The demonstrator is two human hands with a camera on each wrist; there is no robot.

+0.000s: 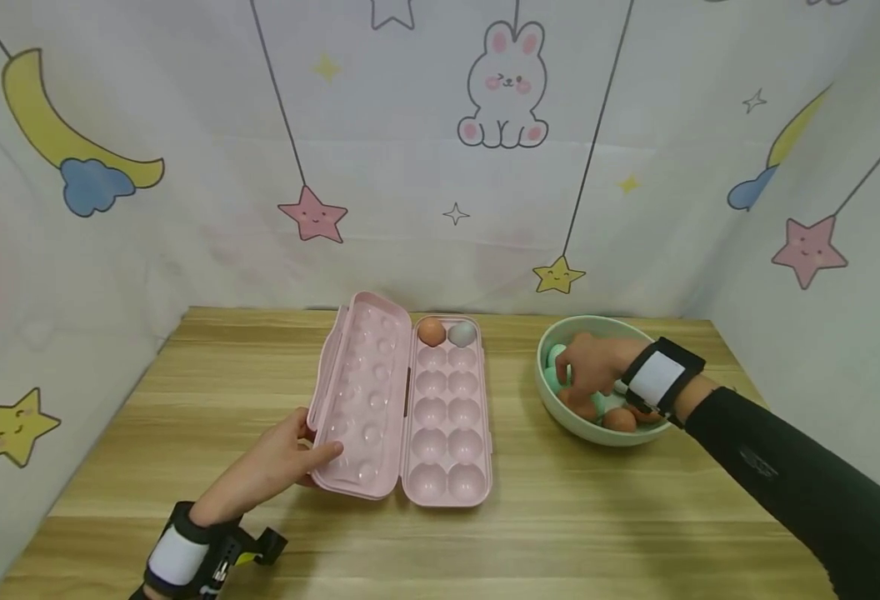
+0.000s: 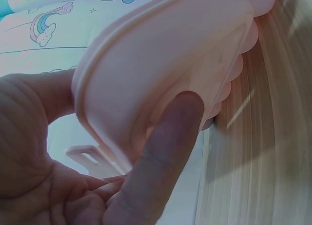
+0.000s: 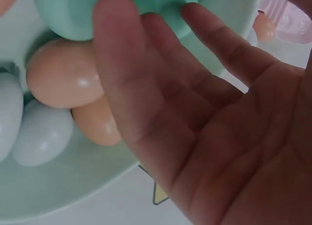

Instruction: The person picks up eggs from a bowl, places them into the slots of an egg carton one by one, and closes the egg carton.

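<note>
A pink plastic egg carton [image 1: 448, 429] lies open on the wooden table. My left hand [image 1: 286, 454] grips the near left corner of its raised lid [image 1: 365, 392], the thumb on the inner side. In the left wrist view the thumb and fingers hold the lid edge [image 2: 146, 64]. A brown egg [image 1: 432, 332] and a pale egg [image 1: 462, 333] sit in the carton's far row. My right hand [image 1: 590, 364] reaches into a light green bowl [image 1: 548, 402] of eggs. Its fingers are spread and loosely bent close over a green egg [image 3: 63, 15], beside a brown egg [image 3: 66, 73].
Brown, pale and green eggs fill the bowl, with a brown egg [image 1: 619, 419] near its front rim. The wooden table [image 1: 522, 533] extends in front of the carton and bowl. A printed curtain [image 1: 425, 167] hangs behind and at both sides.
</note>
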